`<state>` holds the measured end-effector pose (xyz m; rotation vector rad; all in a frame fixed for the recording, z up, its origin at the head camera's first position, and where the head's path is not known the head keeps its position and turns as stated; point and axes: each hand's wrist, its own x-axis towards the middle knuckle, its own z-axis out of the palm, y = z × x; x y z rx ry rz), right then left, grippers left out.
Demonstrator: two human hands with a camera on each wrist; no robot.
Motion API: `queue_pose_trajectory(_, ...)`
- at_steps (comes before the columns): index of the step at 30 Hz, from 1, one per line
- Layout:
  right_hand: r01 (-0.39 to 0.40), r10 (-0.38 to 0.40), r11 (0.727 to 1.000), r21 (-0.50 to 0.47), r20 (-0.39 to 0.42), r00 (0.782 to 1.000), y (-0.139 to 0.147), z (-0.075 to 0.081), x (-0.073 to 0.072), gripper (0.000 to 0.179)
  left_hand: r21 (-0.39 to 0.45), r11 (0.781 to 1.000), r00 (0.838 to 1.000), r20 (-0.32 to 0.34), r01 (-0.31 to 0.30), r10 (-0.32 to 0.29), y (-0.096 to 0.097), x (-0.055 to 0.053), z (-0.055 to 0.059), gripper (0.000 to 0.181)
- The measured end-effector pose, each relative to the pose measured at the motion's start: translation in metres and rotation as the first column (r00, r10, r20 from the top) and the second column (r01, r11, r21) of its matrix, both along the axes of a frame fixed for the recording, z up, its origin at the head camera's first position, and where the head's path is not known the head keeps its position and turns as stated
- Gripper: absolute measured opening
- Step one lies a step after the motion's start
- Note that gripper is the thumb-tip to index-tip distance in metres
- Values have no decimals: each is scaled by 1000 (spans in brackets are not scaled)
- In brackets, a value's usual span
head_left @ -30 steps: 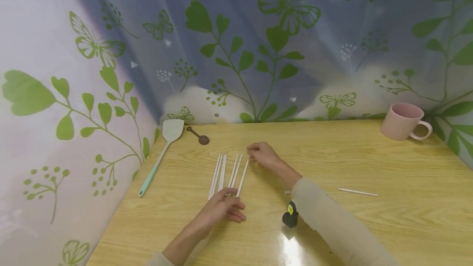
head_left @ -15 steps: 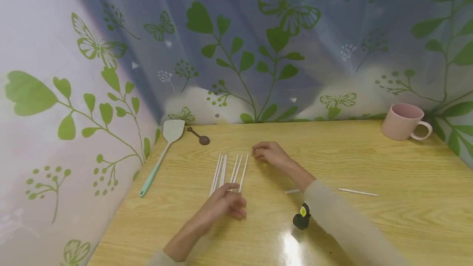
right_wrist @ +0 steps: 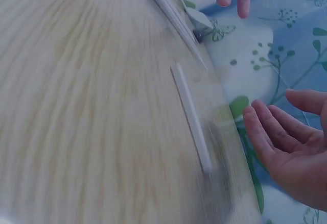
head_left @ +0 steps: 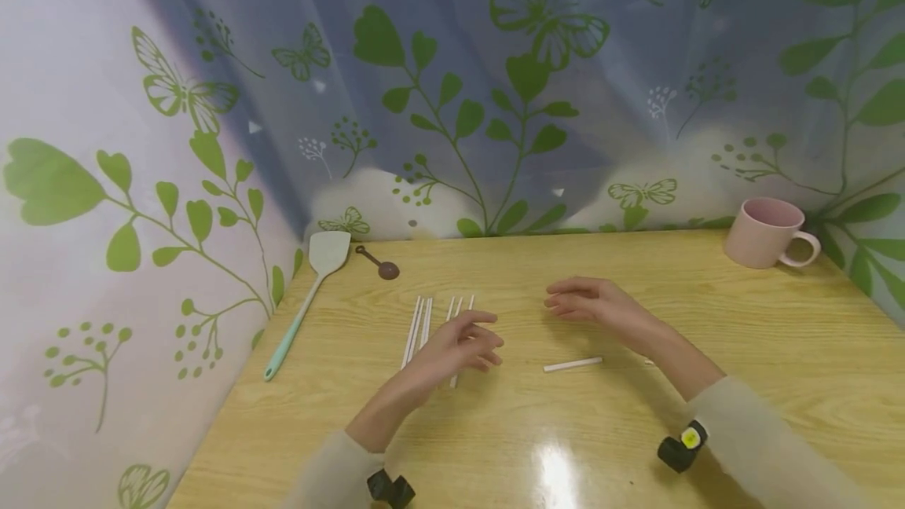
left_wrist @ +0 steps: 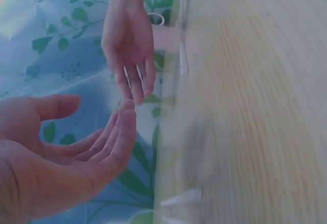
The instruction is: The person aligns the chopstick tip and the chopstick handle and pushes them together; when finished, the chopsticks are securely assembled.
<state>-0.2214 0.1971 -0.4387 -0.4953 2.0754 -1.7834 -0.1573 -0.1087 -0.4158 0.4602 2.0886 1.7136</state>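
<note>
Several slim white chopsticks [head_left: 412,334] lie side by side on the wooden table. My left hand [head_left: 452,348] hovers over their right part, fingers loosely extended and holding nothing; it hides much of them. To the right, my right hand [head_left: 610,311] is raised over the table, also with loose fingers and nothing in it. Below it lies a separate white stick [head_left: 573,364], seen lengthwise in the right wrist view [right_wrist: 193,119]. Only the tip of another white stick [head_left: 649,362] shows beside the right forearm. In the left wrist view both palms face each other.
A turner [head_left: 309,301] with a pale green handle lies at the left, beside a small brown measuring spoon [head_left: 382,264]. A pink mug [head_left: 762,236] stands at the back right. A patterned curtain [head_left: 452,100] borders the table's back edge.
My right hand has left the rightmost chopstick of the row and moved right. My left hand has lifted and shifted right and away from me. The separate stick has come into view.
</note>
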Motion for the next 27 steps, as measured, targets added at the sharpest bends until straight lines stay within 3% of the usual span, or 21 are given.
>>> queue_pose_trajectory(4, 23, -22, 999, 44, -23, 999, 37, -2, 15, 55, -17, 998, 998, 1, 56, -56, 18, -11, -4, 50)
queue_pose_trajectory(9, 93, -81, 985, 145, -87, 993, 74, -2, 35, 55, -97, 987, 990, -41, 131, -136, 39, -21, -12, 44)
queue_pose_trajectory(14, 89, -64, 971, 220, -119, 991, 106, -5, 53, 50, -139, 973, 977, -83, 186, -199, 56, -27, -16, 40)
queue_pose_trajectory(21, 151, -104, 939, 308, -164, 981, 137, -12, 75, 45, -159, 969, 976, -73, 190, -203, 79, -36, -24, 42)
queue_pose_trajectory(24, 184, -122, 922, 340, -194, 973, 143, -17, 79, 42, -232, 957, 976, -89, 176, -201, 89, -37, -29, 40)
queue_pose_trajectory(27, 188, -110, 914, 359, -226, 968, 145, -21, 81, 40, -327, 931, 970, -118, 164, -212, 98, -35, -32, 35)
